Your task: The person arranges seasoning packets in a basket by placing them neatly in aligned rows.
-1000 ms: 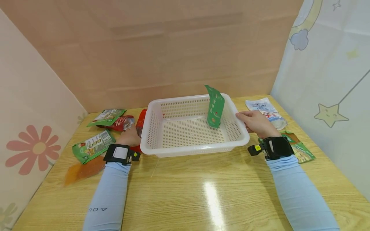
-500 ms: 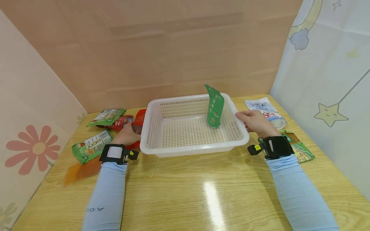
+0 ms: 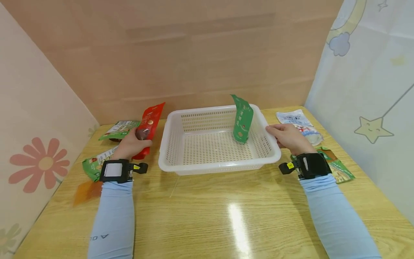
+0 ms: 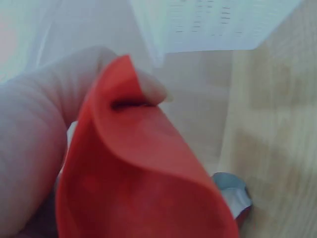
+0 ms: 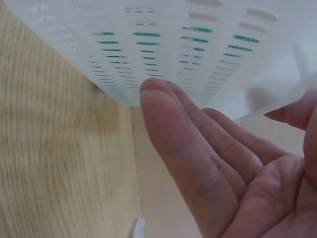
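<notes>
Currently the left hand (image 3: 129, 145) grips a red pouch (image 3: 152, 120), thumb and fingers curled around it; a dark patch (image 3: 142, 133) shows on the side by the fingers. The pouch is tilted, its top slanting up and to the right, just left of the white plastic basket (image 3: 210, 167) and apart from it. Whether its lower end touches the counter (image 3: 200, 216) I cannot tell.

The right hand (image 3: 286, 136) pinches the basket's right rim, its thumb over the edge and its fingers fairly straight along the outside of the slotted wall. Inside the basket, towards the right end, a green pouch (image 3: 243, 122) stands nearly upright, with its top above the rim.

Over on the left of the counter, a green packet (image 3: 121, 129) lies at the back, a green-and-white packet (image 3: 93, 167) lies partly hidden behind the left wrist, and an orange flat packet (image 3: 87, 192) is nearest the front. The left wrist view also catches a silver-and-red packet end (image 4: 232, 191). At the right are white-and-blue packaging (image 3: 292, 118) and, beside the right wrist, a green-and-brown packet (image 3: 337, 169).
</notes>
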The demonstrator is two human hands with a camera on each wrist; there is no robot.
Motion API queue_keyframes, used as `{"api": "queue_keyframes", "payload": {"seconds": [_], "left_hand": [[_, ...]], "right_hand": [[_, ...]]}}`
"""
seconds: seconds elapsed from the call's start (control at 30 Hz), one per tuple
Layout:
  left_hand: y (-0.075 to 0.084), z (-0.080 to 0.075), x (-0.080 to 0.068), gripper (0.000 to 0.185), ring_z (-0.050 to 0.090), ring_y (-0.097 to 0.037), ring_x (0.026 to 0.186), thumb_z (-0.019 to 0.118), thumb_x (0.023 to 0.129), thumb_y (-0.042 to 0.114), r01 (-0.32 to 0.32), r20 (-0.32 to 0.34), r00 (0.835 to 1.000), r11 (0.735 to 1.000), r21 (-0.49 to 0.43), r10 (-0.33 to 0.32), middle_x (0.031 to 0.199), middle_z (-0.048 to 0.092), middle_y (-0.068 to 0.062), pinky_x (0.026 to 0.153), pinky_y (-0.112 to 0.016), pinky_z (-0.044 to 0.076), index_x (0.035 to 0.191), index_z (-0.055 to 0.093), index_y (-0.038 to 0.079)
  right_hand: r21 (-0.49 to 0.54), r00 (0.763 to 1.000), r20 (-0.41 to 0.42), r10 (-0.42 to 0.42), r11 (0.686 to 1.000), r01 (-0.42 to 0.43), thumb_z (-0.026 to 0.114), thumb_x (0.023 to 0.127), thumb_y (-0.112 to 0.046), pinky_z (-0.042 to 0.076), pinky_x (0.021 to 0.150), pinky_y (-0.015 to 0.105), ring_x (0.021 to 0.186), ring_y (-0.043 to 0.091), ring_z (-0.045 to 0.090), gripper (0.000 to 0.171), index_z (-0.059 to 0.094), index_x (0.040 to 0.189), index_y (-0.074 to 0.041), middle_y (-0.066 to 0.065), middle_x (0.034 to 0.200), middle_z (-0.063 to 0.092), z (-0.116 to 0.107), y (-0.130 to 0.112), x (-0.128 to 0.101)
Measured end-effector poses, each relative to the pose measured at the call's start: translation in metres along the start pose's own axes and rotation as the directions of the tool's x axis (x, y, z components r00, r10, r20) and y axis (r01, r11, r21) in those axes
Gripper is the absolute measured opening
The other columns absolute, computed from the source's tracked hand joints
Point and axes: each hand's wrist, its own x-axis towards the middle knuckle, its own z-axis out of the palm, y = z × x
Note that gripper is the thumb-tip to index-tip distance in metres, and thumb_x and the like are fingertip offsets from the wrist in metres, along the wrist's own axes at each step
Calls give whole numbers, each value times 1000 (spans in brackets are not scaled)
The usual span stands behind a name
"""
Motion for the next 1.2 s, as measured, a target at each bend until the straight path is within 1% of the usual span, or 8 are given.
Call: {"api": "queue_keyframes", "payload": {"seconds": [0.1, 0.23, 0.4, 0.57, 0.77, 0.87, 0.97, 1.2], "left_hand": [[4, -5, -4, 91, 42, -38, 109, 64, 80, 44, -4, -61, 998, 1000, -18, 3, 129, 38, -21, 85, -52, 45, 144, 13, 5], [13, -11, -11, 95, 39, -38, 112, 67, 79, 44, -38, -103, 994, 994, -106, 27, 132, 35, -20, 87, -56, 42, 146, 8, 11], [23, -13, -16, 101, 35, -35, 113, 71, 76, 45, -97, -135, 988, 976, -196, 71, 133, 32, -16, 89, -55, 41, 148, 4, 19], [33, -12, -20, 95, 34, -32, 115, 70, 78, 38, -142, -165, 981, 956, -255, 102, 133, 32, -13, 93, -53, 37, 147, 6, 24], [47, -9, -26, 88, 34, -31, 117, 68, 82, 30, -200, -184, 971, 934, -296, 150, 134, 32, -12, 94, -53, 37, 147, 8, 23], [55, -6, -29, 86, 35, -30, 117, 67, 83, 27, -225, -177, 968, 923, -313, 176, 134, 32, -11, 94, -53, 37, 146, 9, 23], [62, -3, -33, 85, 37, -29, 116, 68, 83, 25, -253, -170, 964, 902, -349, 205, 131, 35, -11, 94, -53, 37, 146, 11, 23], [78, 7, -41, 79, 38, -25, 116, 70, 82, 22, -317, -163, 948, 825, -468, 272, 128, 38, -7, 93, -51, 39, 143, 19, 25]], "right_hand": [[-1, 1000, 1, -1, 1000, 1, 49, 90, -51, 52, 76, 42, 95, 25, 62, 67, 41, 137, -5, 20, 119, 55, 0, 0, 0], [10, 1000, 1, -9, 1000, 9, 50, 89, -51, 52, 76, 42, 94, 26, 63, 67, 42, 136, -4, 21, 119, 55, 0, 0, 0], [18, 1000, 3, -13, 1000, 13, 50, 89, -52, 52, 76, 42, 96, 26, 62, 67, 42, 136, -4, 21, 120, 55, -1, 1, 0], [9, 1000, 3, -14, 1000, 14, 50, 89, -51, 52, 76, 42, 98, 28, 61, 66, 43, 136, -4, 21, 119, 55, -1, 1, 0], [-24, 1000, -17, -10, 1000, 10, 48, 90, -52, 52, 76, 40, 96, 28, 61, 66, 44, 135, -3, 20, 117, 56, -2, -1, -2], [-40, 999, -28, -15, 999, 14, 48, 90, -52, 53, 75, 38, 95, 28, 61, 67, 44, 134, -2, 19, 115, 57, -2, -2, -4], [-32, 999, -31, -19, 999, 18, 48, 90, -51, 54, 73, 36, 94, 28, 62, 66, 44, 134, -2, 18, 114, 58, -4, -2, -4], [10, 999, -30, -29, 1000, 29, 48, 91, -50, 54, 73, 37, 90, 24, 64, 68, 40, 136, -1, 24, 117, 55, -10, -5, -8]]}}
